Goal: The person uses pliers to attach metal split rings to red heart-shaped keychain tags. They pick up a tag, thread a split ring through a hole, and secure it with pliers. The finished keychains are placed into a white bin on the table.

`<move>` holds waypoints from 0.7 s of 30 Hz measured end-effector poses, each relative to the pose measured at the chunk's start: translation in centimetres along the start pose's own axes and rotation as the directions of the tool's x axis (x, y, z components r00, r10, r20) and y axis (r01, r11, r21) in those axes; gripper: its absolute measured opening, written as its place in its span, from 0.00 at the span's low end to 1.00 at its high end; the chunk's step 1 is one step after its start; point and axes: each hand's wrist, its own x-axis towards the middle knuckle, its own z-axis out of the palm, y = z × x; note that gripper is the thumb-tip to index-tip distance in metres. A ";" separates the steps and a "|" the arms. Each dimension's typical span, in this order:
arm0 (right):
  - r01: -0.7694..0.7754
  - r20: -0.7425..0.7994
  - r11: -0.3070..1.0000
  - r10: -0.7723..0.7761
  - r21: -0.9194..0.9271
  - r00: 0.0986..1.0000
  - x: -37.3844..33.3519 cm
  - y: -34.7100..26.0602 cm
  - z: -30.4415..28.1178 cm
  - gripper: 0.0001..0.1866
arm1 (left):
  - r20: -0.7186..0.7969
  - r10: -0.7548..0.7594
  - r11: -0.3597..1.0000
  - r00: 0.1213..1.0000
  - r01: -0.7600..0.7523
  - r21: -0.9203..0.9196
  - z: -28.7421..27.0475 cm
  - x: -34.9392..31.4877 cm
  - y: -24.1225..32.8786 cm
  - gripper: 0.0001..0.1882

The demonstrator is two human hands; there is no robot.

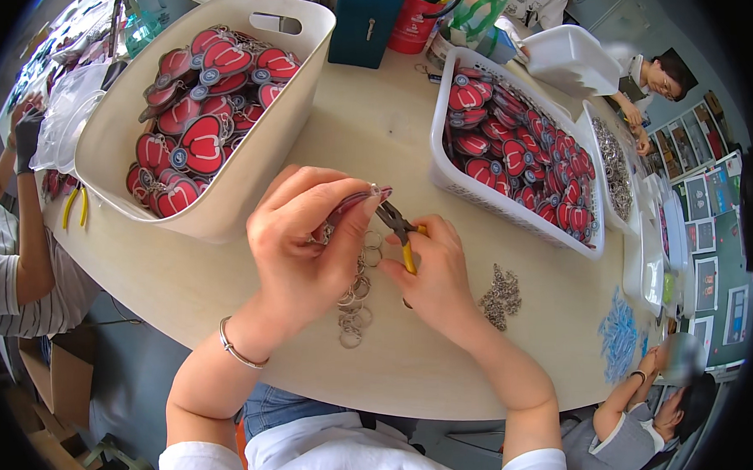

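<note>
My left hand (305,238) is closed on a flat red charm (351,201), mostly hidden by the fingers. Yellow-handled pliers (396,223) are gripped in my right hand (437,274), their jaws at the charm's edge beside my left fingertips. Whether the jaws clamp a link there is too small to tell. Under my hands, several metal key rings (354,296) with short chains lie on the table (382,369). To the right of my right hand sits a small heap of metal connectors (502,297).
A cream tub (303,95) of red charms stands at left, a white basket (510,212) of more at right. Light-blue small pieces (619,334) lie at the right edge. A teal box (363,25) and red tool cup (411,28) stand behind. Other people sit around the table.
</note>
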 end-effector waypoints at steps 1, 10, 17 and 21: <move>0.019 -0.027 1.000 -0.020 -0.013 0.999 0.3 0.0 0.5 0.11 | -0.004 0.009 1.000 1.000 -0.009 -0.006 0.0 0.1 0.0 0.07; 0.102 -0.003 0.995 -0.102 -0.024 0.995 1.2 1.3 1.3 0.09 | 0.031 0.035 0.999 0.999 -0.035 -0.001 0.0 0.1 0.0 0.08; -0.075 -0.015 0.958 0.082 0.277 0.997 1.2 0.2 -3.8 0.06 | 0.120 0.039 0.999 0.992 -0.042 0.024 0.7 -1.0 -0.2 0.08; -0.053 -0.072 0.930 0.085 0.364 0.994 0.4 -0.9 -7.0 0.06 | 0.212 0.079 0.996 0.974 -0.086 0.024 1.4 -1.5 0.2 0.09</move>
